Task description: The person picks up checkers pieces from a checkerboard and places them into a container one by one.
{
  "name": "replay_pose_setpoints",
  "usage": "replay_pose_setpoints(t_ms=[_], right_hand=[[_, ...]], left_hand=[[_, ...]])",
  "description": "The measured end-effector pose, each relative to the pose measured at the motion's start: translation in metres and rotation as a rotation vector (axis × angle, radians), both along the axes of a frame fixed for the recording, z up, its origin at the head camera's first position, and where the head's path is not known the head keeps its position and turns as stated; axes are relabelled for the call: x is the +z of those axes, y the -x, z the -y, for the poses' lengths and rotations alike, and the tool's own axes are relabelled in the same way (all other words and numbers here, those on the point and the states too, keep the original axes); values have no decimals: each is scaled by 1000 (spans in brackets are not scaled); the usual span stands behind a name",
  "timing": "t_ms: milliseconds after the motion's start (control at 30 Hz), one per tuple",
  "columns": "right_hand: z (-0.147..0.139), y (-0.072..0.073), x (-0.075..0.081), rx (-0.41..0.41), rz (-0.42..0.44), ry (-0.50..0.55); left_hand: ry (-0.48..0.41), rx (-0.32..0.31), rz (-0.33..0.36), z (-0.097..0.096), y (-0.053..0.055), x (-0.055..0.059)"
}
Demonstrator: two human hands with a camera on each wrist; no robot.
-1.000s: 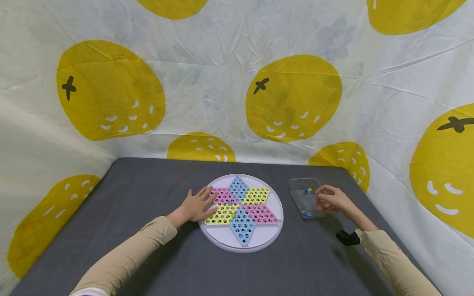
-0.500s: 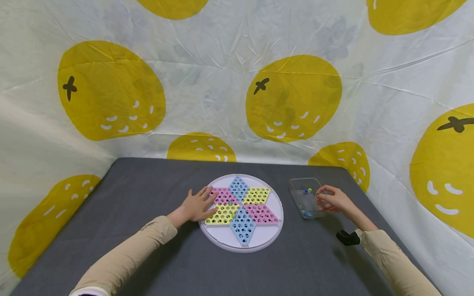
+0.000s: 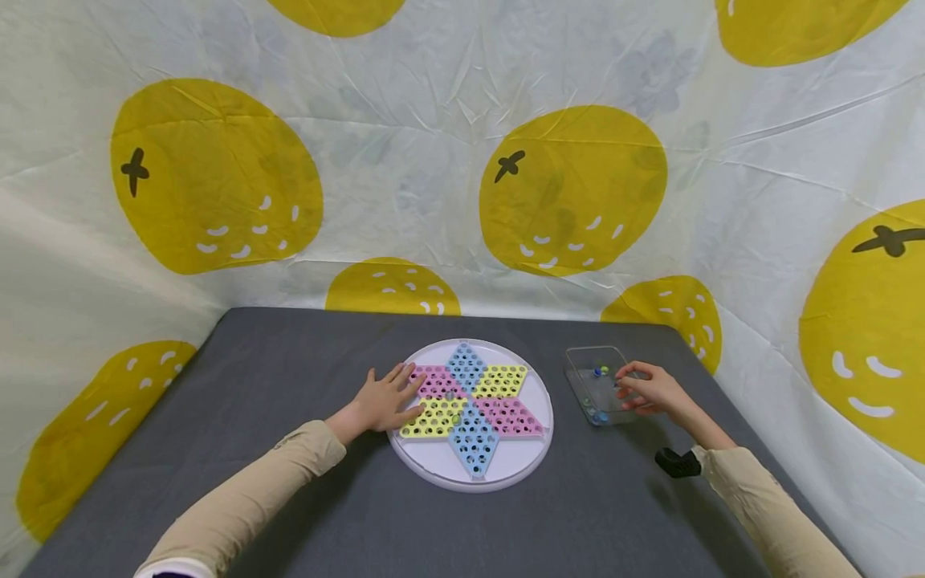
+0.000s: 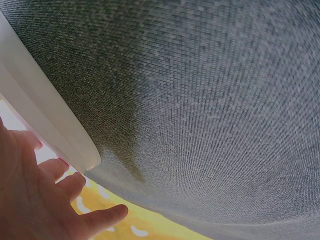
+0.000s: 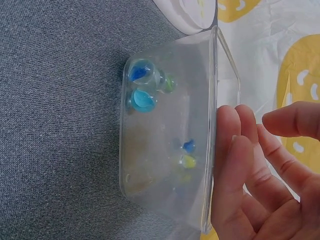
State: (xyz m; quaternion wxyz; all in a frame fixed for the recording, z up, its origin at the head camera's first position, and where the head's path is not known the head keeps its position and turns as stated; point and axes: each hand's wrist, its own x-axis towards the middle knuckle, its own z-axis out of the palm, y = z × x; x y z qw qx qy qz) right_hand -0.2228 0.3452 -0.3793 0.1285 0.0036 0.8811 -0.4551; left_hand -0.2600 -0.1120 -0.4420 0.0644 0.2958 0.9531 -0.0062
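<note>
My left hand [image 3: 381,403] rests with spread fingers on the left edge of a round white Chinese checkers board [image 3: 426,468], whose star is pink, yellow and blue. Two glass marbles sit on it: a greyish one [image 3: 450,395] in the pink part and a greenish one [image 3: 456,420] in the yellow part. At the right rim of a clear plastic box [image 3: 592,350], my right hand [image 3: 654,390] hovers with bent fingers. Whether a marble is between its fingertips cannot be made out. Inside the box lie several marbles, among them a light-blue one [image 5: 143,101] and a dark-blue one [image 5: 142,71].
A dark grey cloth [image 3: 289,361] covers the table. Behind and beside it hangs a white curtain [image 3: 405,185] with large yellow fruit prints. The box stands a short way right of the board. A black strap [image 3: 678,463] hangs at the right cuff.
</note>
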Motion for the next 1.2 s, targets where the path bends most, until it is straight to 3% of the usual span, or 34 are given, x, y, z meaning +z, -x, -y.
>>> replay_pose_setpoints(t_ms=[600,933,1200], right_hand=[[15,-3,11,26,-17,33],[45,-4,18,75,-40,50],[70,0,14,125,-28,60]], left_hand=[[2,1,-5,0,2,-1],[5,5,-28,-1,1,0],[-6,-6,-27,-2,0,2]])
